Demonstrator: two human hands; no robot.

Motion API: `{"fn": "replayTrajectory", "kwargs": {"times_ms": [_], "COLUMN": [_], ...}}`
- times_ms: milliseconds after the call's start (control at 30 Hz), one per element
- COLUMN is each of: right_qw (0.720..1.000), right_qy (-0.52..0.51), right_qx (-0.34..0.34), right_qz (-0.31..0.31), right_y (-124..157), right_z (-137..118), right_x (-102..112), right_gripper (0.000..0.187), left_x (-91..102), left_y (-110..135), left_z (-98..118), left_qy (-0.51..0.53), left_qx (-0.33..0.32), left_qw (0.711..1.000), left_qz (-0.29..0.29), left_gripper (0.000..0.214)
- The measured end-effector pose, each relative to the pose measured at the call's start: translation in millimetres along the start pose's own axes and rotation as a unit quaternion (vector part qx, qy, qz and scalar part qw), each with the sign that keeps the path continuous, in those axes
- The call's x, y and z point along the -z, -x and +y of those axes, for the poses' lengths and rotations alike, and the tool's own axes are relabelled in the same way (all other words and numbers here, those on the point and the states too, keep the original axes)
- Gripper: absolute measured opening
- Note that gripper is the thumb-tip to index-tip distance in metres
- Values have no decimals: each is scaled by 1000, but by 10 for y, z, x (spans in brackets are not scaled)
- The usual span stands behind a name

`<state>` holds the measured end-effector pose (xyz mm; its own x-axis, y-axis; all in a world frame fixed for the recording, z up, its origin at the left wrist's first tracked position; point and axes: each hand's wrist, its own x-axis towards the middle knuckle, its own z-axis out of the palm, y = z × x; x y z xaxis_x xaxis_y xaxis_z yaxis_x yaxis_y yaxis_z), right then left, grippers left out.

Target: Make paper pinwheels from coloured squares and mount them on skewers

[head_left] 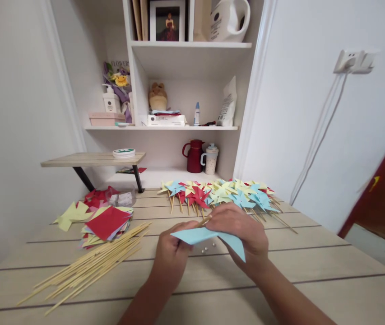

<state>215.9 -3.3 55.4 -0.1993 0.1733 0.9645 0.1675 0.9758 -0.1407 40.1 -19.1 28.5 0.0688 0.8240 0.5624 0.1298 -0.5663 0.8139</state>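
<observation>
A light blue paper pinwheel (199,235) is held up over the table between my two hands. My left hand (172,248) is closed on its left blade. My right hand (243,230) is closed around its right side, with a folded blade hanging below the palm. The tip of a thin stick (204,221) shows between my fingers; the rest of it is hidden. Several small white beads (206,248) lie on the table just under the paper.
Bamboo sticks (94,262) lie in a loose bundle at left, beside stacked coloured paper squares (109,223) and a yellow paper piece (72,215). Finished pinwheels (219,194) lie heaped at the back. A small raised shelf (90,159) stands at back left.
</observation>
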Motion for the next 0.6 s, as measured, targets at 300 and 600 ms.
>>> {"fn": "replayTrajectory", "kwargs": {"times_ms": [300, 600], "right_qw": [1000, 1000], "right_qy": [0, 4], "right_qx": [15, 23], "right_qz": [8, 15], "right_y": [-48, -39], "right_z": [-20, -5], "right_x": [30, 28], "right_gripper": [36, 28], "left_x": [-59, -120], "left_y": [17, 45], "left_z": [29, -69], "left_qy": [-21, -21], "left_qx": [11, 3], "left_qw": [1000, 999], "left_qz": [3, 24], "left_gripper": [32, 24]}}
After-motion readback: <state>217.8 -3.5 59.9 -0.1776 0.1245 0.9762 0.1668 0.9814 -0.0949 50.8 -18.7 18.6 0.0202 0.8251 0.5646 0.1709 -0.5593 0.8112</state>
